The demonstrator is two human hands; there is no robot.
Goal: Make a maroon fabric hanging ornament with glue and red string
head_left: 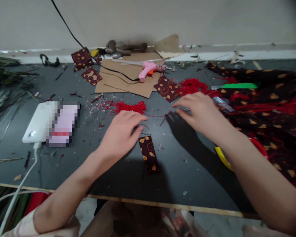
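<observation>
My left hand [123, 130] hovers over the dark table just in front of a bundle of red thread [132, 107], thumb and fingers apart. A thin red strand runs rightward from the bundle toward my right hand [197, 110]. That hand is over the table with thumb and forefinger parted, beside a patterned maroon cloth square [166, 88] and a heap of red thread [193, 86]. Between my forearms lies a narrow strip of dark cloth with gold drops [148, 153], touched by neither hand.
A pink glue gun [149, 70] rests on cardboard [123, 79] at the back, its black cord running left. A white power bank [39, 121] and a phone [64, 125] lie left. Patterned cloth [271, 121], red thread and a yellow-handled tool [223, 158] are at right.
</observation>
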